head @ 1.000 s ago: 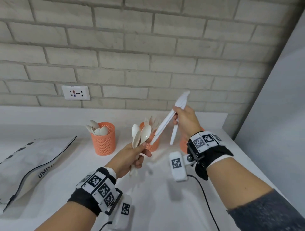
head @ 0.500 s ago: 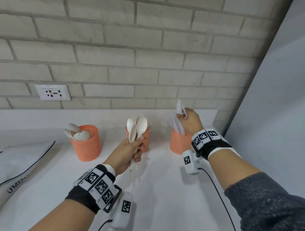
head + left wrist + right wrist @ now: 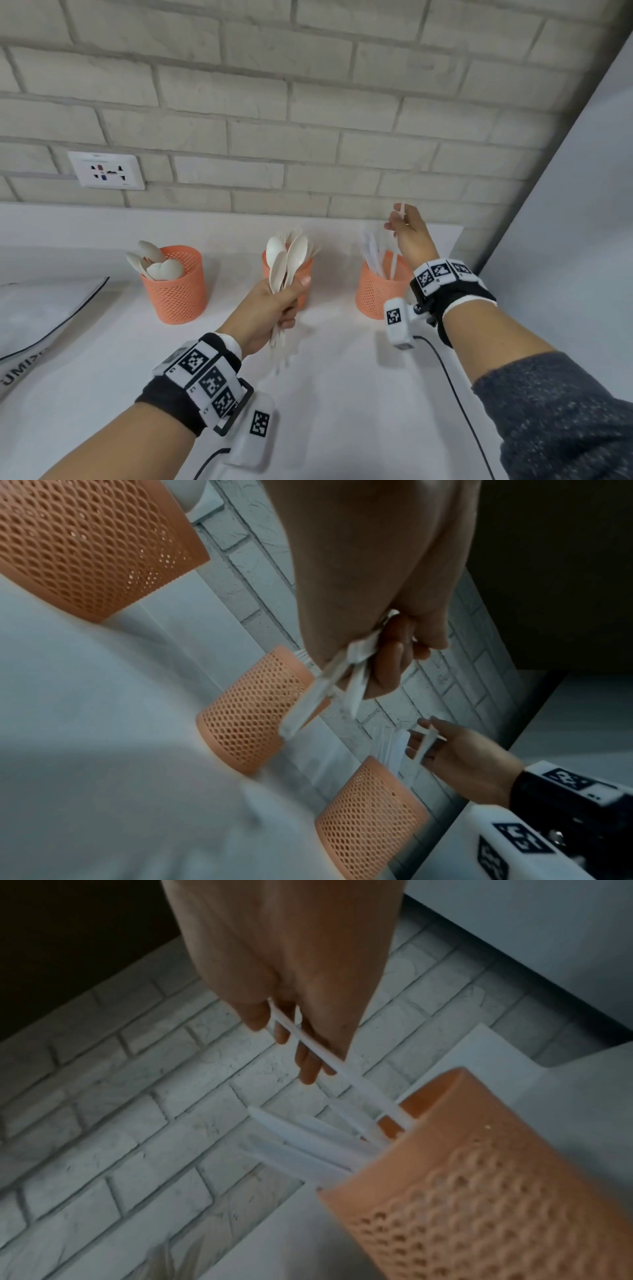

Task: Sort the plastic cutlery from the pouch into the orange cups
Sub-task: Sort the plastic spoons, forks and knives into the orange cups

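Observation:
Three orange mesh cups stand in a row by the brick wall. The left cup (image 3: 176, 287) holds several white spoons. The middle cup (image 3: 306, 274) holds forks and is partly hidden behind my left hand (image 3: 274, 305), which grips a bunch of white spoons (image 3: 286, 260) upright in front of it. My right hand (image 3: 409, 236) hovers over the right cup (image 3: 376, 287) and pinches the top of a white knife (image 3: 329, 1064) whose lower end is inside that cup (image 3: 479, 1177), among several other knives (image 3: 301, 1139).
The white pouch (image 3: 37, 318) lies at the left edge of the white counter (image 3: 342, 394). A wall socket (image 3: 106, 170) sits on the brick wall above the left cup. A grey panel (image 3: 565, 240) closes off the right side. A cable (image 3: 452, 387) runs from my right wrist.
My right hand carried the knives from beside the spoons over to the right cup and lowered them in; only one is still pinched. My left hand kept its spoons nearly still.

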A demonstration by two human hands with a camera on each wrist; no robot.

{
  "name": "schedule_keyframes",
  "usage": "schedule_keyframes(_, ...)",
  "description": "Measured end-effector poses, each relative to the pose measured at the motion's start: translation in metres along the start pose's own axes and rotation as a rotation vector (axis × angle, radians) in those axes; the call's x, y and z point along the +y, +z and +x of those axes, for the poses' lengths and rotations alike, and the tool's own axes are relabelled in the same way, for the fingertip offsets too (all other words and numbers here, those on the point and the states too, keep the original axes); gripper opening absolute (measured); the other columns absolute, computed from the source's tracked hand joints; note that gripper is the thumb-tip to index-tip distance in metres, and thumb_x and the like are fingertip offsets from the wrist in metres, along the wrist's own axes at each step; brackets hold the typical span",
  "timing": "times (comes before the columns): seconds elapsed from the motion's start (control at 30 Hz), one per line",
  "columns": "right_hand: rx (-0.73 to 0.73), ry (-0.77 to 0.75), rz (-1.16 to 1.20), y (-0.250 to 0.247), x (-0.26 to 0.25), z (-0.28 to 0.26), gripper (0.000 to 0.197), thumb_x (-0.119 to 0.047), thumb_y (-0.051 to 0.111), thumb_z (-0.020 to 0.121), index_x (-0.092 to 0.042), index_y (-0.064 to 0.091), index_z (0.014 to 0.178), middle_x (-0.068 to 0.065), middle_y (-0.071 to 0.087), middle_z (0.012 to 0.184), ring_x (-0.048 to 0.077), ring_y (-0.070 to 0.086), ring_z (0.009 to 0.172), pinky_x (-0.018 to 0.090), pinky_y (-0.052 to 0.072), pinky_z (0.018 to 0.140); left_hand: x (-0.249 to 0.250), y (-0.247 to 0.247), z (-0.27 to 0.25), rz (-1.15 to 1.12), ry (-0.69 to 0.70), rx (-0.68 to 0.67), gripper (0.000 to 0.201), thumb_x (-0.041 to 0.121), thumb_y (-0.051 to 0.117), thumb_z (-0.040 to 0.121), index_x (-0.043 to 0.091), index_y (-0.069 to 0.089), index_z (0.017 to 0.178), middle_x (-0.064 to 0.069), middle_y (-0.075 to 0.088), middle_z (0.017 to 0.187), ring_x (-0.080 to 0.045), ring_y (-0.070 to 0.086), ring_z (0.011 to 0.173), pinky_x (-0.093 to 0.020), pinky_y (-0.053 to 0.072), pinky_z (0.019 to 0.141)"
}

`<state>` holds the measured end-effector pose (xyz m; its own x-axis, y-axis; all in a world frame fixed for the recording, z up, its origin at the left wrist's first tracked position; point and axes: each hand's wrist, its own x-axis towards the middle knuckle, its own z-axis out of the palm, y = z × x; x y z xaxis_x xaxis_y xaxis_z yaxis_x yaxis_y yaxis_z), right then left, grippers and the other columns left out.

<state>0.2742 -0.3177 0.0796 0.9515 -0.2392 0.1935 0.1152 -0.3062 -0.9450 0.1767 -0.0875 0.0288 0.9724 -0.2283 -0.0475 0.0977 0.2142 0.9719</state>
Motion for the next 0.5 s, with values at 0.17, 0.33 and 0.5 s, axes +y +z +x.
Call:
schedule_keyframes(0.17, 0.147, -0.447, -0.113, 0.025, -0.021, -0.028, 0.05, -0.018, 0.063, 0.086, -0.008, 0.044, 0.131, 0.01, 0.046, 0.122, 0.01, 0.047, 0.111, 0.016, 0.036, 0.097, 0.006, -0.007, -0.002, 0.011, 0.062, 0.03, 0.038, 0.008, 0.07, 0.08, 0.016, 0.036, 0.064, 0.004, 0.025, 0.05, -0.009, 0.023, 0.042, -0.019, 0.022, 0.041)
schedule_keyframes(0.33, -0.745, -0.049, 0.179, 0.094, -0.041, -0.095, 0.091, -0.029, 0.083, 0.06, -0.037, 0.032, 0.135, 0.009, 0.059, 0.114, 0.02, 0.061, 0.106, 0.032, 0.049, 0.097, 0.017, -0.017, -0.013, 0.072, -0.025, -0.115, 0.03, -0.006, 0.062, 0.08, 0.013, 0.044, 0.065, 0.006, 0.034, 0.046, -0.005, 0.028, 0.039, -0.018, 0.025, 0.04)
schedule_keyframes(0.5, -0.753, -0.062, 0.222, 0.143, -0.051, -0.122, 0.055, -0.026, 0.082, 0.059, -0.04, 0.054, 0.105, 0.024, 0.058, 0.105, 0.025, 0.063, 0.088, 0.04, 0.054, 0.078, 0.024, -0.042, -0.031, 0.185, -0.041, 0.011, 0.019, -0.015, 0.06, 0.078, -0.002, 0.053, 0.09, 0.0, 0.054, 0.056, -0.011, 0.047, 0.048, -0.02, 0.043, 0.048)
